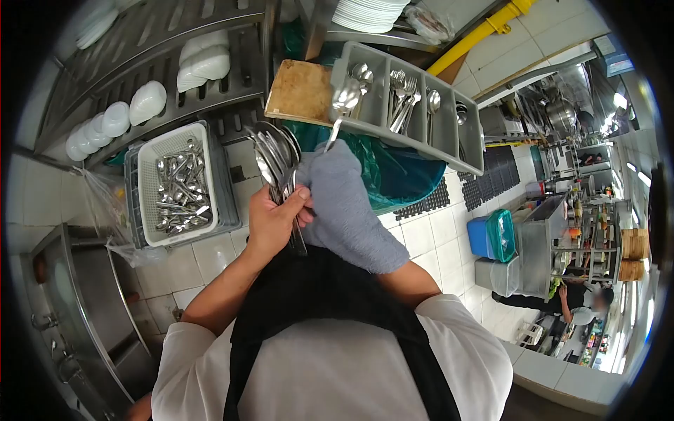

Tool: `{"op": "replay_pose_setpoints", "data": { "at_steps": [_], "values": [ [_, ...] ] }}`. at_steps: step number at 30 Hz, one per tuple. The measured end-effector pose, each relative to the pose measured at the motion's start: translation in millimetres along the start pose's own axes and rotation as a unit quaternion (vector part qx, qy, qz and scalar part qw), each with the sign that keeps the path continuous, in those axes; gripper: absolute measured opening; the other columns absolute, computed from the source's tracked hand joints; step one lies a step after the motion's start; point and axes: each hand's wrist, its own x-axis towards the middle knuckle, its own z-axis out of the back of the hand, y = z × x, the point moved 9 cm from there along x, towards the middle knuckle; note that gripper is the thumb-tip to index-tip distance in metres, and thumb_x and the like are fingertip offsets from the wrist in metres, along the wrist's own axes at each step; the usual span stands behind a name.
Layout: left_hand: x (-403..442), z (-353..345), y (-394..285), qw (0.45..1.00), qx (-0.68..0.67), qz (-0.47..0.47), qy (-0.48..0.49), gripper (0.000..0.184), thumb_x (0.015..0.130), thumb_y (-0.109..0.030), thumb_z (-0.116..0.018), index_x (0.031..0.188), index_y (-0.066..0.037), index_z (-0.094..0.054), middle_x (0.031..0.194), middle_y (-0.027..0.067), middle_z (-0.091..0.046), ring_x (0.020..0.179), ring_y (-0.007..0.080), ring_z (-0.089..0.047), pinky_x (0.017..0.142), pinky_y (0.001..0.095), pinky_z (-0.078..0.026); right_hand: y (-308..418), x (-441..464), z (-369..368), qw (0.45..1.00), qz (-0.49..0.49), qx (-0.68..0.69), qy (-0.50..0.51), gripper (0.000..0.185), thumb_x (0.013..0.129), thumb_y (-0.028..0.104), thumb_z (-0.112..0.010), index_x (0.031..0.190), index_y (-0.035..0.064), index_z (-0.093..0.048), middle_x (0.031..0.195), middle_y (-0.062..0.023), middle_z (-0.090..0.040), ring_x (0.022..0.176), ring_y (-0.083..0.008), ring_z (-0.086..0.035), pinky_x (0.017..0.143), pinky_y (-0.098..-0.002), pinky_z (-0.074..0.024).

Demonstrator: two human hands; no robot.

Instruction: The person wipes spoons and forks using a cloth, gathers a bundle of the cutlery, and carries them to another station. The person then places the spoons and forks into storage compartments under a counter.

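My left hand is closed around a bunch of metal spoons, their bowls pointing away from me and the handle ends showing below my fingers. A grey towel covers my right hand, so its fingers are hidden. From the towel's far end sticks a single spoon, gripped through the cloth. That spoon's bowl is over the near edge of a grey cutlery tray. Inside the tray's compartments lie spoons and forks.
To the left, a white basket full of loose cutlery sits in a grey crate. White bowls rest on a slatted metal rack. A wooden board adjoins the tray, above a green-lined bin. Far right, a person stands.
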Motion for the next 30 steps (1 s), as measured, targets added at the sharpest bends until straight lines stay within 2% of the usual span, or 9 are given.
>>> {"op": "replay_pose_setpoints", "data": {
  "at_steps": [1, 3, 4, 6, 9, 13, 16, 21, 30],
  "values": [
    [-1.2, -1.3, 1.5, 0.999, -0.011, 0.030, 0.002, 0.022, 0.094, -0.018, -0.064, 0.102, 0.003, -0.061, 0.075, 0.0077, -0.065, 0.059, 0.0134, -0.064, 0.051, 0.0256, -0.050, 36.7, 2.9, 18.2, 0.989, 0.066, -0.132, 0.024, 0.011, 0.063, 0.020, -0.072, 0.064, 0.0124, -0.064, 0.070, -0.0103, -0.057, 0.078, -0.0330, -0.061, 0.064, -0.0377, -0.0471],
    [-3.6, -2.5, 5.5, 0.997, -0.043, 0.068, 0.012, 0.023, 0.093, -0.019, -0.065, 0.103, 0.002, -0.062, 0.077, 0.0078, -0.064, 0.061, 0.0147, -0.065, 0.053, 0.0267, -0.052, 59.2, 8.3, 28.1, 0.948, 0.097, -0.284, 0.103, 0.014, 0.062, 0.024, -0.072, 0.062, 0.0138, -0.063, 0.072, -0.0098, -0.060, 0.079, -0.0344, -0.062, 0.065, -0.0370, -0.0473],
    [-4.7, -2.7, 7.7, 0.995, -0.063, 0.079, 0.023, 0.024, 0.093, -0.018, -0.065, 0.104, 0.002, -0.062, 0.079, 0.0080, -0.064, 0.063, 0.0156, -0.065, 0.055, 0.0274, -0.053, 50.5, 14.5, 27.3, 0.937, 0.059, -0.305, 0.159, 0.015, 0.062, 0.025, -0.073, 0.062, 0.0143, -0.062, 0.074, -0.0098, -0.061, 0.079, -0.0349, -0.062, 0.065, -0.0364, -0.0471],
    [-10.1, -5.2, 13.3, 0.988, -0.099, 0.105, 0.048, 0.025, 0.092, -0.018, -0.066, 0.105, 0.002, -0.063, 0.083, 0.0083, -0.064, 0.066, 0.0173, -0.066, 0.058, 0.0288, -0.054, 33.4, 23.0, 36.1, 0.951, 0.001, -0.279, 0.137, 0.016, 0.064, 0.024, -0.072, 0.065, 0.0122, -0.061, 0.075, -0.0108, -0.063, 0.079, -0.0348, -0.063, 0.067, -0.0368, -0.0478],
    [-12.3, -10.2, 10.5, 0.988, -0.101, 0.097, 0.062, 0.026, 0.092, -0.016, -0.065, 0.110, 0.003, -0.063, 0.084, 0.0083, -0.064, 0.070, 0.0187, -0.068, 0.063, 0.0304, -0.056, 3.9, 30.5, 65.3, 0.982, -0.034, -0.174, -0.059, 0.014, 0.069, 0.019, -0.069, 0.074, 0.0070, -0.063, 0.076, -0.0127, -0.064, 0.078, -0.0335, -0.065, 0.069, -0.0387, -0.0492],
    [-11.1, -8.5, 10.8, 0.991, -0.087, 0.083, 0.052, 0.029, 0.093, -0.016, -0.064, 0.114, 0.004, -0.064, 0.087, 0.0122, -0.068, 0.072, 0.0187, -0.069, 0.063, 0.0293, -0.056, 12.3, 28.3, 65.2, 0.983, 0.008, -0.171, -0.067, 0.013, 0.069, 0.018, -0.069, 0.074, 0.0072, -0.064, 0.076, -0.0122, -0.064, 0.078, -0.0326, -0.064, 0.068, -0.0383, -0.0487],
    [-3.6, -6.6, -0.9, 0.997, -0.062, 0.033, 0.034, 0.026, 0.092, -0.016, -0.066, 0.108, 0.005, -0.064, 0.084, 0.0127, -0.069, 0.069, 0.0183, -0.069, 0.062, 0.0292, -0.056, 35.5, 15.1, 56.1, 0.983, 0.055, -0.168, -0.044, 0.012, 0.069, 0.017, -0.069, 0.075, 0.0073, -0.064, 0.075, -0.0119, -0.063, 0.077, -0.0319, -0.064, 0.068, -0.0380, -0.0482],
    [1.3, -8.5, -6.6, 0.998, 0.020, 0.046, 0.039, 0.021, 0.089, -0.015, -0.071, 0.097, 0.002, -0.063, 0.079, 0.0129, -0.070, 0.059, 0.0148, -0.065, 0.055, 0.0252, -0.053, 52.9, -8.3, 45.4, 0.982, 0.116, -0.148, -0.034, 0.011, 0.069, 0.016, -0.069, 0.076, 0.0075, -0.065, 0.075, -0.0113, -0.063, 0.076, -0.0307, -0.063, 0.067, -0.0375, -0.0475],
    [-0.8, -11.4, -6.3, 0.999, 0.006, 0.049, 0.023, 0.020, 0.091, -0.017, -0.069, 0.094, 0.000, -0.061, 0.073, 0.0098, -0.067, 0.051, 0.0100, -0.056, 0.046, 0.0231, -0.045, 36.4, 14.8, 65.3, 0.974, 0.041, -0.172, -0.139, 0.011, 0.068, 0.013, -0.069, 0.077, 0.0079, -0.067, 0.075, -0.0103, -0.062, 0.075, -0.0285, -0.063, 0.066, -0.0365, -0.0462]
  ]
}}
